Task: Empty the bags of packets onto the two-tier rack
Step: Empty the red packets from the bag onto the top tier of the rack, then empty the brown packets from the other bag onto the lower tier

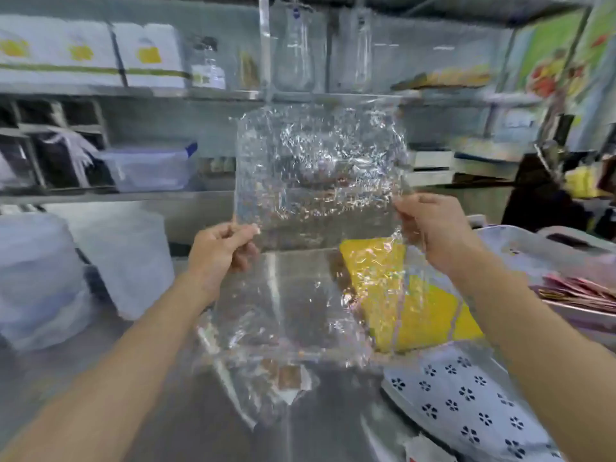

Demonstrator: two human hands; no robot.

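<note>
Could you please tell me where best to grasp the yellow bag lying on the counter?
Probably by its near right corner, coming from the right: the yellow bag lies flat on the counter, and the clear bag held in front overlaps its left part.

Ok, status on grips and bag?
Left grip and right grip both pinch clear bag, held up. Bag looks empty up top. Yellow cloth behind on counter, not blocking.

Bright, even light from above, and glare streaks the steel counter (333,421) and sparkles on the crinkled clear bag (320,168) — everything is motion-blurred, edges bowed.
</note>
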